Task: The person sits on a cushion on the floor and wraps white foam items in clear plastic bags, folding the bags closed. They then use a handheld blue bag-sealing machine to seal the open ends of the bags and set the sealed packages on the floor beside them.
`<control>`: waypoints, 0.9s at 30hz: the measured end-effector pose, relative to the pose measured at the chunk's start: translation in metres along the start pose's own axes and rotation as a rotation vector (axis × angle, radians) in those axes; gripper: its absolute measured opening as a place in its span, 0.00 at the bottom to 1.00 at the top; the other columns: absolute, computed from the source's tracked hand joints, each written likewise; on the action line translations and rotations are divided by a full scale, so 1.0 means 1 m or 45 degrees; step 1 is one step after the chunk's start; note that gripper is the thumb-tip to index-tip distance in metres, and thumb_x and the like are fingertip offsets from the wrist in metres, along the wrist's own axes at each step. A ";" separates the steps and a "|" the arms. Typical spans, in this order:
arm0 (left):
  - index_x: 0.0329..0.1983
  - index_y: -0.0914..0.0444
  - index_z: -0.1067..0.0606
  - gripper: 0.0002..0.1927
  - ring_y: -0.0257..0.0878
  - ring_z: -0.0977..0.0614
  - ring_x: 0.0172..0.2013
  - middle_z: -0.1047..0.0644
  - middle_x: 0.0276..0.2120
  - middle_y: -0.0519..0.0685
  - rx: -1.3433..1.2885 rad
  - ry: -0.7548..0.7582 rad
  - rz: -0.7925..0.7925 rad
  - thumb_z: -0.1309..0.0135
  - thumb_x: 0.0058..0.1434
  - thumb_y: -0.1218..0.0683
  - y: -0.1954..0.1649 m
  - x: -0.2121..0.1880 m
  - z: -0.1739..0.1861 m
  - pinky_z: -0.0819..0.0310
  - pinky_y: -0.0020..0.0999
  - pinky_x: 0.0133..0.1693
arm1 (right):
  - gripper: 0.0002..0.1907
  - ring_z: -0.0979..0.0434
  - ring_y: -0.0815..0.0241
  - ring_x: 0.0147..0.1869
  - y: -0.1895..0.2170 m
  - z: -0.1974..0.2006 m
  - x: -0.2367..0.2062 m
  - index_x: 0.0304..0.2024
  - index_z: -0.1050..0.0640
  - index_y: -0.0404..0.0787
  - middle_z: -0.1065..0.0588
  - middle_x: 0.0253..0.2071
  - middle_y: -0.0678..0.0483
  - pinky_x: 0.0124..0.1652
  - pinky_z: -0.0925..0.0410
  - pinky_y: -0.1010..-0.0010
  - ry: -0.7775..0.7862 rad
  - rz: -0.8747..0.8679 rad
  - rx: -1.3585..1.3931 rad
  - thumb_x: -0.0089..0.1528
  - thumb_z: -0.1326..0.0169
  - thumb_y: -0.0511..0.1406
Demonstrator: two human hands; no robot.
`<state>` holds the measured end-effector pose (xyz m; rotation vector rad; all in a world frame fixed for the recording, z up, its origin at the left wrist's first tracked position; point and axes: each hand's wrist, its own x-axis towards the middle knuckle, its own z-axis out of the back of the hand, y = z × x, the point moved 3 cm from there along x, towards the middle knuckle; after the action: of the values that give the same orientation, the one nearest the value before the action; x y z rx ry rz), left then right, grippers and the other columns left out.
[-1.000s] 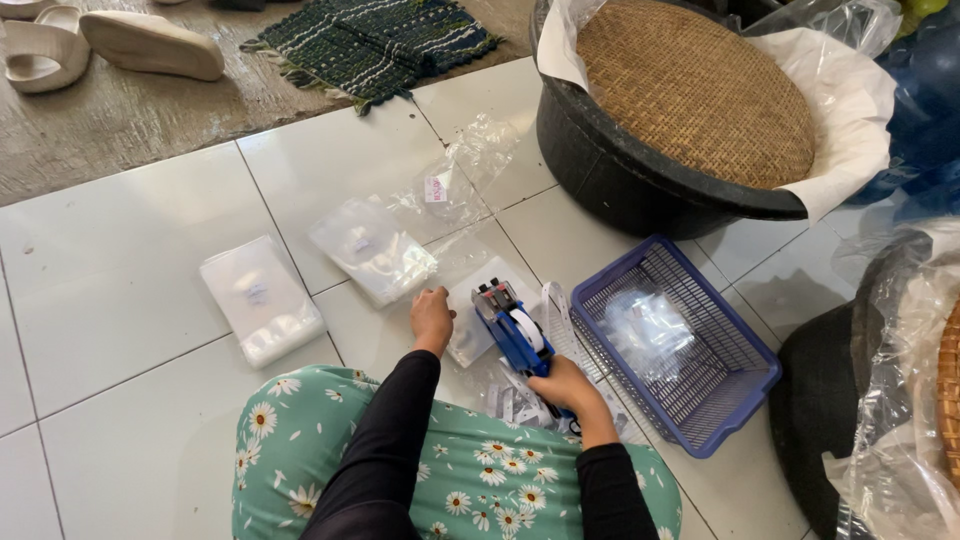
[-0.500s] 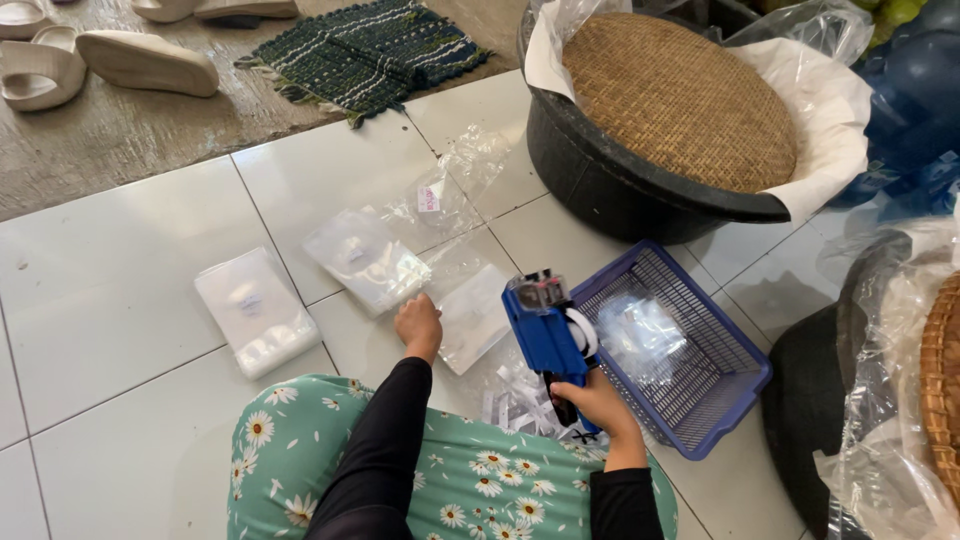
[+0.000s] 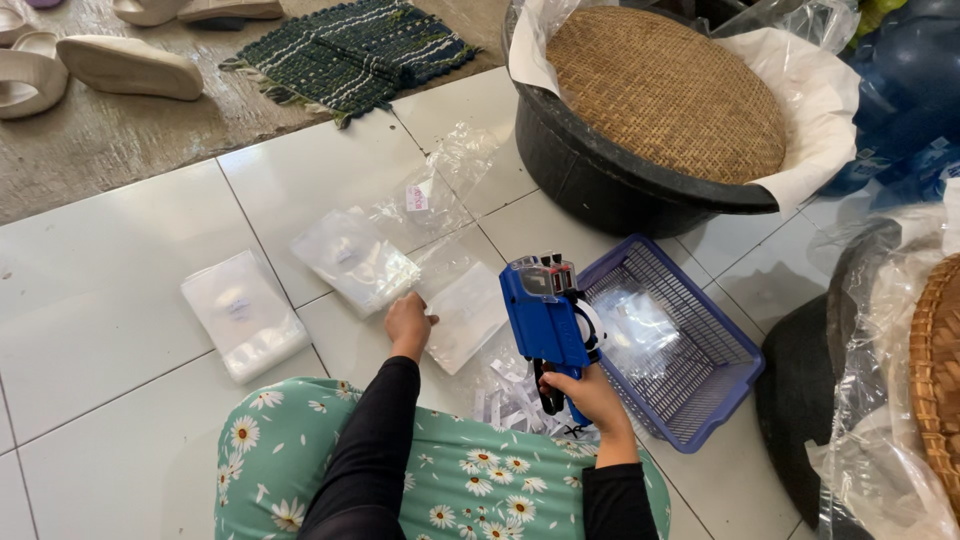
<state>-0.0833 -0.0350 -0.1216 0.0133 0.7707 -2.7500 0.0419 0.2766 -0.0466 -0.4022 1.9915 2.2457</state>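
Head view. The right hand (image 3: pixel 592 398) is closed around the handle of a blue label gun (image 3: pixel 545 322), held upright above the floor with its head raised clear of everything below. The left hand (image 3: pixel 408 324) lies on the white floor tiles (image 3: pixel 90 330), fingers curled onto the left edge of a flat clear plastic bag (image 3: pixel 466 314) and pinning it down. That bag sits just left of the gun.

A blue mesh basket (image 3: pixel 700 400) stands just right of the gun, its near rim beside the right wrist. Loose paper strips (image 3: pixel 505 390) lie between the hands. Two stacks of clear bags (image 3: pixel 243 313) (image 3: pixel 353 258) rest to the left, well apart from each other, with bare tile between them.

A black tub (image 3: pixel 610 185) covered by a woven tray closes off the far right. A green mat (image 3: pixel 350 50) lies beyond the tile edge.
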 end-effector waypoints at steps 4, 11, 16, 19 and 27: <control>0.37 0.56 0.21 0.08 0.48 0.17 0.45 0.18 0.38 0.49 0.048 -0.142 -0.085 0.37 0.59 0.49 0.003 0.002 -0.012 0.27 0.45 0.46 | 0.16 0.16 0.58 0.38 -0.002 -0.002 0.001 0.45 0.21 0.33 0.18 0.36 0.50 0.40 0.25 0.66 -0.005 0.010 -0.021 0.55 0.38 0.33; 0.39 0.55 0.26 0.02 0.39 0.16 0.39 0.17 0.33 0.45 0.426 -0.424 -0.307 0.47 0.66 0.57 -0.008 -0.002 -0.012 0.33 0.43 0.52 | 0.16 0.17 0.57 0.38 0.001 -0.004 -0.001 0.45 0.22 0.32 0.19 0.35 0.49 0.40 0.26 0.66 0.071 0.093 0.083 0.56 0.37 0.33; 0.40 0.57 0.26 0.03 0.49 0.17 0.36 0.18 0.32 0.49 0.028 -0.402 -0.296 0.50 0.64 0.57 -0.016 -0.005 0.002 0.30 0.48 0.45 | 0.16 0.16 0.56 0.38 0.016 -0.007 -0.007 0.45 0.21 0.31 0.19 0.35 0.48 0.41 0.25 0.64 0.046 0.100 0.116 0.56 0.38 0.32; 0.41 0.59 0.24 0.06 0.53 0.17 0.36 0.18 0.32 0.51 -0.435 -0.370 -0.247 0.52 0.65 0.59 -0.032 -0.010 0.005 0.28 0.49 0.40 | 0.17 0.16 0.52 0.37 0.031 -0.010 -0.017 0.46 0.22 0.30 0.19 0.35 0.46 0.40 0.24 0.61 0.112 0.148 0.284 0.55 0.39 0.31; 0.36 0.64 0.24 0.10 0.57 0.18 0.31 0.20 0.29 0.59 -0.931 -0.228 -0.551 0.52 0.68 0.55 -0.126 -0.043 -0.052 0.27 0.47 0.34 | 0.22 0.17 0.46 0.40 0.051 -0.013 -0.037 0.50 0.26 0.25 0.21 0.38 0.40 0.41 0.23 0.55 0.278 0.262 0.654 0.55 0.41 0.32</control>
<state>-0.0806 0.1064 -0.0988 -0.5989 1.8401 -2.5908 0.0659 0.2602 0.0106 -0.4091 2.7238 1.7396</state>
